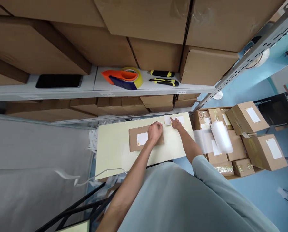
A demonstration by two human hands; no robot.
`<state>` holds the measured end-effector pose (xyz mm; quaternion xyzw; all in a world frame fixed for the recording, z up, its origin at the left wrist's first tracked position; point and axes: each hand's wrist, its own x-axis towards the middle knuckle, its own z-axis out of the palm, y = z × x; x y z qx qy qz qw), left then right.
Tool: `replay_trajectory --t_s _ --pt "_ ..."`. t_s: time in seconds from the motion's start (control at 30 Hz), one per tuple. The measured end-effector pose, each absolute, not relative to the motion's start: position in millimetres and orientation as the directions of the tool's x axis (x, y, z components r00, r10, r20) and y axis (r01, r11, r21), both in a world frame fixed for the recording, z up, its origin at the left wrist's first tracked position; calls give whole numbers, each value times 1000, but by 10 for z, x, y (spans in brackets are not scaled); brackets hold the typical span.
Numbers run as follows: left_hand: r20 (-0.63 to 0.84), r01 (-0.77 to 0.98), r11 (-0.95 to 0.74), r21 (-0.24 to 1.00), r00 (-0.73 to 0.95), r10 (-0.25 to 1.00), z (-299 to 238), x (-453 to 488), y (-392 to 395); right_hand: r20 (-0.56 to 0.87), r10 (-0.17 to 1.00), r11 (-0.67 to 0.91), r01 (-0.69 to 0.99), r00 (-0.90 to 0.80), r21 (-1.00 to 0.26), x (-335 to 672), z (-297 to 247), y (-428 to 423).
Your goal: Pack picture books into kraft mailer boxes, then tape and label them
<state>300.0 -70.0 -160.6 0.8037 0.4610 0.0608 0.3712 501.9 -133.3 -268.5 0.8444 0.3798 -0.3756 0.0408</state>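
On the pale table [112, 141] lies a small flat cardboard box [132, 141] with a white label [142, 139] stuck on its top. My left hand [154, 132] is closed over the right part of the box, fingers curled in. Whatever its fingertips may pinch is hidden or too small to make out. Beyond the box, my right hand [176, 123] has its index finger stretched out, touching a white label sheet [168, 120] on the table. The other fingers of that hand appear bent, and I see nothing held in it.
Above the table a shelf [85, 91] holds large cartons, a phone [59, 81], a tape dispenser [123, 78] and box cutters [163, 82]. Packed boxes [238, 146] with a white roll [221, 137] on top stand right of the table. A white cable [97, 175] crosses the table's left front.
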Motion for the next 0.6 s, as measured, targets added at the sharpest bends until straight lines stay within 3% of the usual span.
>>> replay_trajectory --t_s 0.1,0.23,0.47,0.6 --pt "-181 682 -318 659 554 812 -1625 2839 -579 -676 597 -705 684 432 -185 5002 -2694 -1319" --pt "-201 718 -365 592 570 797 -1672 2873 -375 -705 563 -714 684 432 -151 4988 -2720 -1309" --pt "-459 882 -360 305 468 755 -1785 3420 -80 -727 551 -718 676 410 -163 4995 -2806 -1293" --pt "-534 926 -294 236 377 757 -1887 3711 -62 -725 565 -718 668 394 -195 5005 -2868 -1306"
